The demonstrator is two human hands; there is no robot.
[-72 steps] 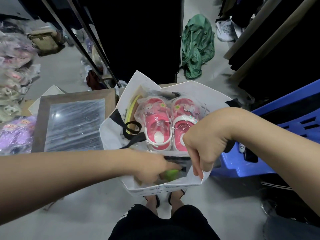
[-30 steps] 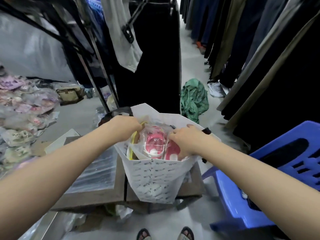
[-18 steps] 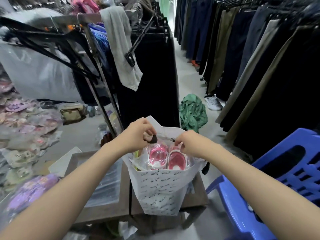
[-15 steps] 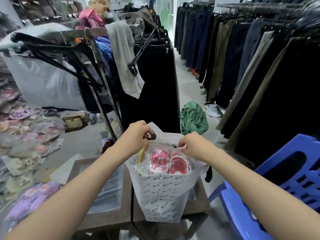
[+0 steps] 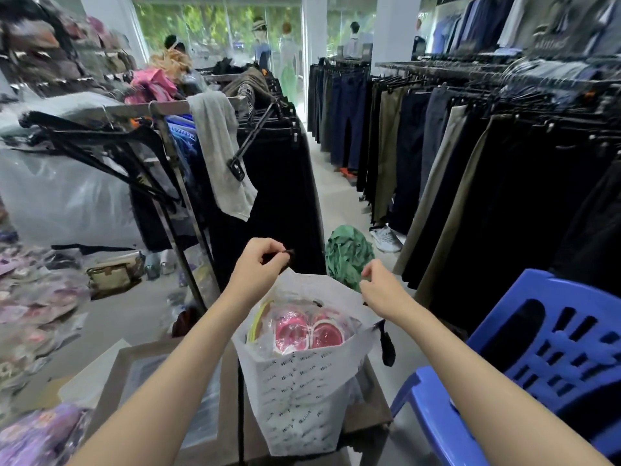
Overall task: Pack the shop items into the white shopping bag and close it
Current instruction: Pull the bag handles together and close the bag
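Observation:
The white shopping bag (image 5: pixel 302 391) with small printed lettering stands upright on a low brown table (image 5: pixel 228 391). Its mouth is open, and a pair of pink children's shoes (image 5: pixel 307 331) wrapped in clear plastic lies on top inside, with a yellow-green item (image 5: pixel 256 319) beside them. My left hand (image 5: pixel 260 267) is above the bag's far rim, pinching a black bag handle (image 5: pixel 285 255). My right hand (image 5: pixel 378 284) pinches the bag's right rim. The other black handle (image 5: pixel 386 344) hangs down the bag's right side.
A blue plastic chair (image 5: pixel 544 364) stands close on the right. Racks of dark trousers (image 5: pixel 470 163) line the aisle, and a clothes rail (image 5: pixel 174 169) is just behind the table. A green garment (image 5: pixel 347 253) lies on the floor. Packaged goods (image 5: pixel 37 304) cover the left floor.
The view has tilted up from the bag to the shop aisle. My hands left the bag's near side, went to its far rim and lifted a black handle up.

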